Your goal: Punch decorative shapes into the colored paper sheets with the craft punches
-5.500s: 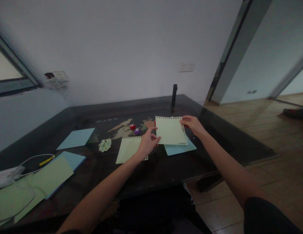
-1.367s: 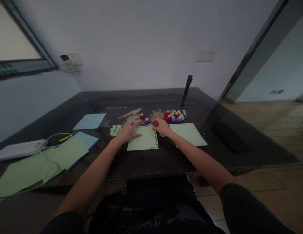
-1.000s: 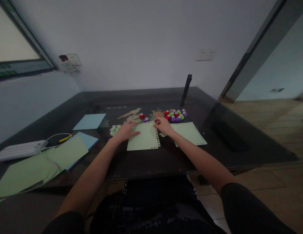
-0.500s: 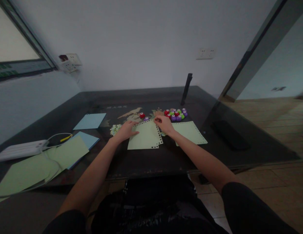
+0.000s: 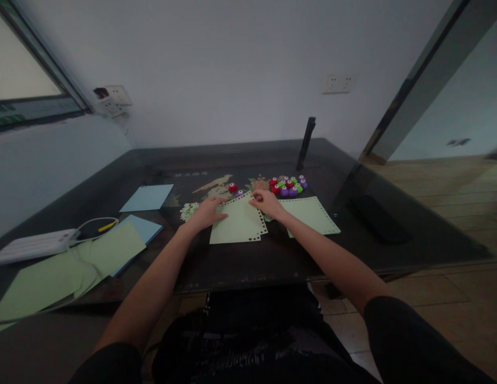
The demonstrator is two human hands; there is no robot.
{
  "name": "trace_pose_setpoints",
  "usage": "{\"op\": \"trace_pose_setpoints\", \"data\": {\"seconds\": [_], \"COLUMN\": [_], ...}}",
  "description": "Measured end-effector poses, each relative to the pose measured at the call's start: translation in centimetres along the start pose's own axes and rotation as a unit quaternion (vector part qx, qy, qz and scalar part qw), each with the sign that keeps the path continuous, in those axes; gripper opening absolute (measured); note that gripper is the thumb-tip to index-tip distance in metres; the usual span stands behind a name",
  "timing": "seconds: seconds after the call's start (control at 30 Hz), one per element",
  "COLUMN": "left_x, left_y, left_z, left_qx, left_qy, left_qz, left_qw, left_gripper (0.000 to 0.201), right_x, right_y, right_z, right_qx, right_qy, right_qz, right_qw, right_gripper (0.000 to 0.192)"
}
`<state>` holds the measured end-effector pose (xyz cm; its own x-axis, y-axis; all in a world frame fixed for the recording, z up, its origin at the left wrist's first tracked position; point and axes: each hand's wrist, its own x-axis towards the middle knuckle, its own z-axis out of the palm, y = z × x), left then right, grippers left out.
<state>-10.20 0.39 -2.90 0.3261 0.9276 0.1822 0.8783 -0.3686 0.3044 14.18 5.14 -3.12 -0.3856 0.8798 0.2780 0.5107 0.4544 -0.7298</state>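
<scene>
Two overlapping pale green paper sheets (image 5: 234,224) lie on the dark table in front of me, rows of small punched shapes along their top and right edges. My left hand (image 5: 208,212) rests at their upper left side, fingers stretched toward the top edge and thumb spread apart on the paper. At the top right corner, my right hand (image 5: 268,204) pinches the paper between thumb and fingers. Just beyond the top edge are a red craft punch (image 5: 233,188) and a purple craft punch (image 5: 239,193), the latter partly hidden by the paper.
Several coloured craft punches (image 5: 289,185) cluster at the back right, behind another punched sheet (image 5: 312,216). A black upright stick (image 5: 306,144) stands near the wall. To the left lie a blue sheet (image 5: 147,198), more green paper (image 5: 48,277) and a white power strip (image 5: 36,246) with cable.
The view has shifted slightly. My right fingers have moved a little at the sheet's top right corner; the left hand stays in place.
</scene>
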Motion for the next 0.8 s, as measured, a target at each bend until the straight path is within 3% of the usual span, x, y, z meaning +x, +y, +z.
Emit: {"op": "trace_pose_setpoints", "data": {"seconds": [0.17, 0.37, 0.5, 0.63, 0.7, 0.8], "left_x": [0.0, 0.1, 0.2, 0.5, 0.7, 0.6], "left_y": [0.1, 0.1, 0.3, 0.4, 0.4, 0.5], "left_z": [0.0, 0.0, -0.4, -0.4, -0.2, 0.0], "left_qx": [0.002, -0.030, -0.064, -0.159, -0.237, -0.357], "left_qy": [-0.008, 0.023, 0.115, 0.201, 0.195, 0.124], "left_qz": [-0.002, -0.012, -0.035, -0.104, -0.144, -0.183], "left_qw": [1.000, 0.999, 0.991, 0.961, 0.941, 0.907], "left_gripper": [0.050, 0.043, 0.037, 0.045, 0.046, 0.040], "right_x": [0.1, 0.2, 0.2, 0.4, 0.5, 0.5], "right_y": [0.5, 0.7, 0.8, 0.8, 0.8, 0.5], "right_z": [-0.1, -0.4, -0.6, -1.0, -1.3, -1.7], "right_qx": [0.011, -0.014, 0.081, 0.177, 0.211, 0.237], "right_qy": [-0.070, -0.057, -0.054, -0.039, -0.026, -0.004], "right_qz": [-0.002, -0.006, 0.027, 0.050, 0.055, 0.062], "right_qw": [0.997, 0.998, 0.995, 0.982, 0.976, 0.970], "right_gripper": [0.012, 0.021, 0.009, 0.014, 0.017, 0.020]}}
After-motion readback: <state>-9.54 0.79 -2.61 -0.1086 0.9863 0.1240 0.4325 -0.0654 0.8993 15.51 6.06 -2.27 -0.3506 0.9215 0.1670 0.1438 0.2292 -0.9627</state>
